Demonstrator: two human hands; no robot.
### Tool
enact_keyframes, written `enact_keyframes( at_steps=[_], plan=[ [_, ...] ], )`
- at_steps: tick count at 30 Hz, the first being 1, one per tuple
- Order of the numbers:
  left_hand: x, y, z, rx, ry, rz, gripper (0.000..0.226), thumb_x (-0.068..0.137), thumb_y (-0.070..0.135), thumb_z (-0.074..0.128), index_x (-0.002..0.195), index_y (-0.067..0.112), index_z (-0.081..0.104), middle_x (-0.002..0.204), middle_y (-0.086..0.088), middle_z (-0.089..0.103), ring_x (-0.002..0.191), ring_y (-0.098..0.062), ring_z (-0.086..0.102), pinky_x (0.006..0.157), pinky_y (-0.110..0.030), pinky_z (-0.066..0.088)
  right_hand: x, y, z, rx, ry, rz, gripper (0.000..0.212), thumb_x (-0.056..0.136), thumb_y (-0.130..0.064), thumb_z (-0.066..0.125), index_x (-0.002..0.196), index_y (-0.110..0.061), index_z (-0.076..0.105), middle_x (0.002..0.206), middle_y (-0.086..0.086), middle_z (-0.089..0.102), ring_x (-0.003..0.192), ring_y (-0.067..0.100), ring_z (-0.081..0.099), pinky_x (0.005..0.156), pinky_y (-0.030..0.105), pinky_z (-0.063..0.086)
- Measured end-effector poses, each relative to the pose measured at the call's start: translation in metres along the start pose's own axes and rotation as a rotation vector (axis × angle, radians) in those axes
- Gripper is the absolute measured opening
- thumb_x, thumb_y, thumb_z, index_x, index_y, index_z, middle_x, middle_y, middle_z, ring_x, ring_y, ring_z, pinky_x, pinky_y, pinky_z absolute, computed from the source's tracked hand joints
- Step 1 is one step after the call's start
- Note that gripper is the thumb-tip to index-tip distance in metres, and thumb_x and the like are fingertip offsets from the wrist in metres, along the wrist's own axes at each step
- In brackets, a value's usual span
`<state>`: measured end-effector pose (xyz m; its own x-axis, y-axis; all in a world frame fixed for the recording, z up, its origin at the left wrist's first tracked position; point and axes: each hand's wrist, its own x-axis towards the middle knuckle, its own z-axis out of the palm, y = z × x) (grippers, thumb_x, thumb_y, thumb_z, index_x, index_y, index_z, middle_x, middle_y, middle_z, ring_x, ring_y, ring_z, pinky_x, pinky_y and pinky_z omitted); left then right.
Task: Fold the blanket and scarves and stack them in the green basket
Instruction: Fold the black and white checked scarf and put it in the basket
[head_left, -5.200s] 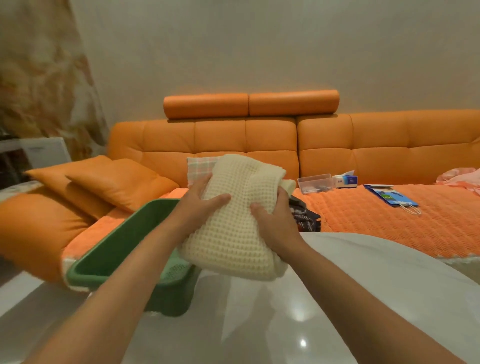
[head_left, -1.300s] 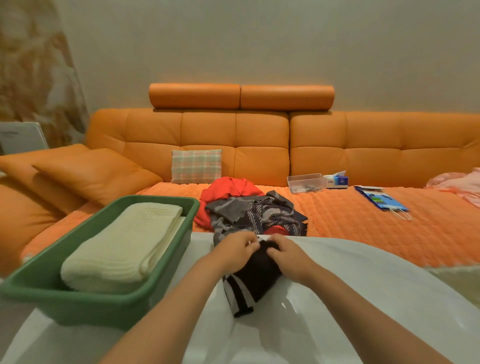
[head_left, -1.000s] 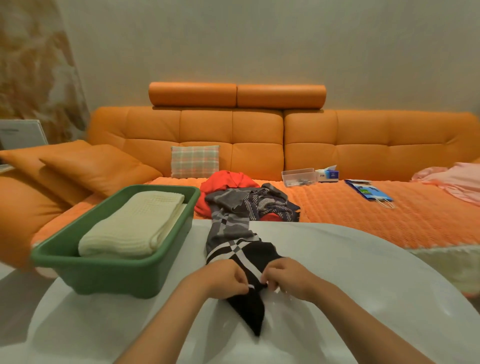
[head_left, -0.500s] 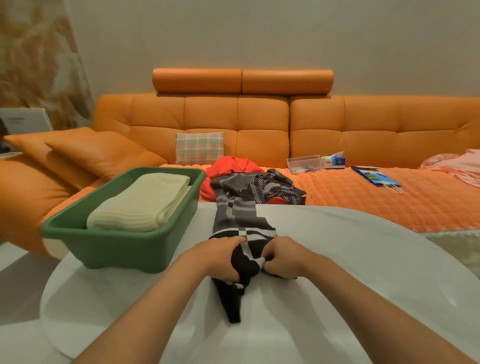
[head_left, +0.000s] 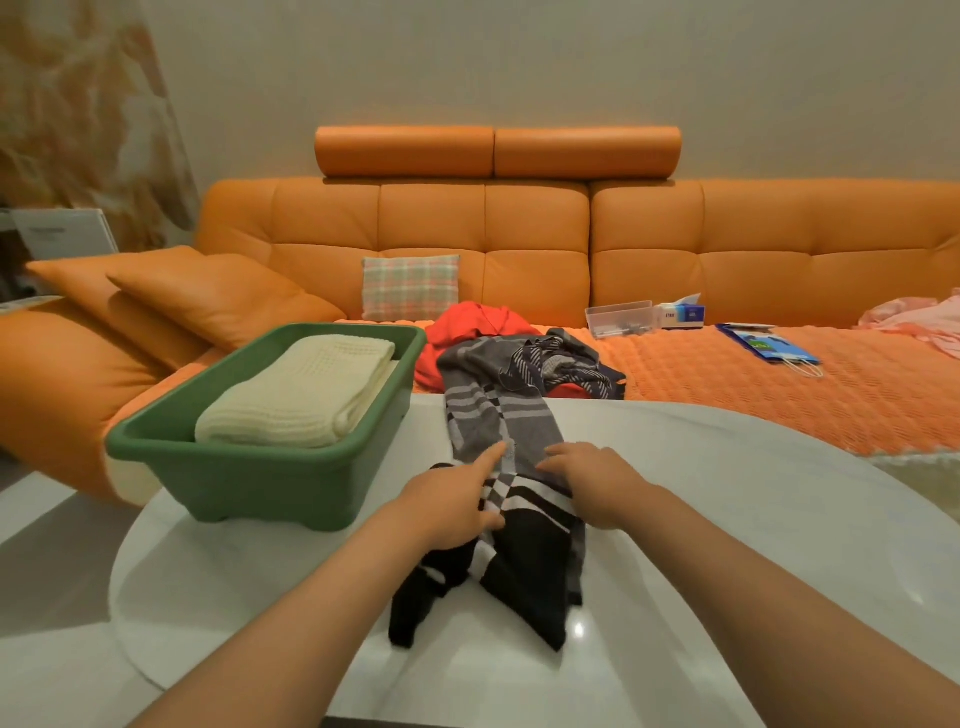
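A green basket (head_left: 260, 467) stands on the left of the white table (head_left: 753, 519), with a folded cream blanket (head_left: 301, 395) inside it. Just to its right, the left hand (head_left: 447, 504) rests on a grey, black and white checked scarf (head_left: 498, 421). Its index finger is straight and the other fingers are bent onto the cloth; whether they pinch it cannot be told. The scarf runs from the sofa (head_left: 727, 249) across the table. The right hand (head_left: 592, 483) lies on the scarf's right edge, fingers straight and together. Behind, a red scarf (head_left: 467, 327) and a dark striped scarf (head_left: 566, 364) lie heaped on the sofa.
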<state>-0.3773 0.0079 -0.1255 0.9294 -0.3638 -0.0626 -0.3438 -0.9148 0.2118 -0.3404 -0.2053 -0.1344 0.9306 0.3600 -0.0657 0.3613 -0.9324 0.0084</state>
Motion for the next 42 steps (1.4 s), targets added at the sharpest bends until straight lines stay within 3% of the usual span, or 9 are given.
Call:
enact_keyframes(
  at_steps=[5,10,13,18,22,27,31,37,42],
  plan=[
    [0.006,-0.001,-0.016,0.226,0.154,0.079,0.025,0.094,0.028,0.049,0.115,0.03,0.063,0.111,0.0,0.057,0.106,-0.027,0.059,0.072,-0.034,0.044,0.014,0.006,0.006,-0.114,-0.034,-0.121,0.058,0.098,-0.009,0.05,0.147,-0.04,0.043,0.164,-0.005,0.021,0.151,0.021,0.017,0.113,0.046,0.031],
    [-0.021,-0.007,-0.062,0.212,0.77,0.205,0.02,0.084,0.025,0.054,0.097,0.028,0.068,0.091,0.007,0.057,0.081,-0.018,0.059,0.053,-0.024,0.025,0.023,-0.002,0.009,0.098,0.124,-0.119,0.022,0.098,-0.024,0.057,0.116,-0.022,0.069,0.121,0.003,0.067,0.115,0.027,0.059,0.092,0.036,0.048],
    [-0.031,-0.017,-0.076,0.206,0.866,0.317,0.022,0.077,0.017,0.056,0.091,0.026,0.07,0.08,0.01,0.049,0.074,-0.015,0.049,0.054,-0.021,0.026,0.021,0.004,0.004,0.35,0.165,0.046,0.022,0.1,-0.029,0.052,0.113,-0.019,0.067,0.109,0.007,0.069,0.1,0.028,0.062,0.088,0.041,0.049],
    [-0.039,-0.013,-0.066,-0.232,0.152,0.247,0.036,0.071,-0.003,0.047,0.063,0.023,0.07,0.092,0.011,0.064,0.087,-0.009,0.058,0.079,-0.018,0.043,-0.014,0.043,-0.017,0.042,0.319,0.21,0.021,0.105,-0.033,0.038,0.107,-0.024,0.057,0.097,0.005,0.067,0.084,0.027,0.06,0.076,0.041,0.053],
    [-0.044,0.004,-0.06,-0.307,-0.479,-0.197,0.033,0.081,0.016,0.047,0.079,0.004,0.077,0.081,-0.001,0.075,0.076,-0.023,0.07,0.078,-0.03,0.055,-0.055,0.065,-0.038,-0.12,-0.066,0.431,0.025,0.095,-0.035,0.055,0.116,-0.022,0.062,0.098,-0.001,0.063,0.094,0.021,0.063,0.087,0.036,0.055],
    [-0.034,0.042,-0.046,-0.021,-0.246,-0.026,0.032,0.084,0.059,0.059,0.101,0.032,0.064,0.106,0.011,0.068,0.091,-0.012,0.066,0.081,-0.032,0.053,-0.096,0.063,-0.045,0.109,-0.466,0.473,0.038,0.085,-0.04,0.063,0.113,-0.015,0.062,0.109,0.007,0.066,0.098,0.024,0.067,0.091,0.037,0.056],
    [-0.025,0.071,-0.021,0.101,-0.416,0.033,0.058,0.081,0.054,0.071,0.132,0.036,0.049,0.127,0.009,0.057,0.107,-0.015,0.054,0.086,-0.032,0.043,-0.093,0.06,-0.037,0.345,-0.256,0.347,0.029,0.088,-0.027,0.053,0.105,-0.012,0.07,0.101,0.005,0.065,0.091,0.021,0.064,0.089,0.042,0.057],
    [0.0,0.074,-0.019,0.116,-0.204,0.075,0.025,0.091,0.02,0.062,0.114,0.03,0.069,0.117,0.001,0.065,0.103,-0.02,0.058,0.083,-0.03,0.044,-0.076,0.066,-0.008,0.131,-0.102,0.103,0.063,0.097,-0.005,0.046,0.145,-0.046,0.042,0.154,-0.003,0.036,0.135,0.026,0.041,0.109,0.043,0.04],
    [0.008,0.043,-0.042,-0.177,0.459,0.112,0.036,0.097,0.003,0.048,0.119,0.021,0.071,0.102,-0.002,0.056,0.098,-0.019,0.053,0.086,-0.021,0.036,-0.061,0.072,-0.018,0.059,-0.219,0.349,0.049,0.093,-0.016,0.064,0.14,-0.026,0.054,0.127,0.006,0.057,0.115,0.028,0.059,0.098,0.037,0.049]
  ],
)
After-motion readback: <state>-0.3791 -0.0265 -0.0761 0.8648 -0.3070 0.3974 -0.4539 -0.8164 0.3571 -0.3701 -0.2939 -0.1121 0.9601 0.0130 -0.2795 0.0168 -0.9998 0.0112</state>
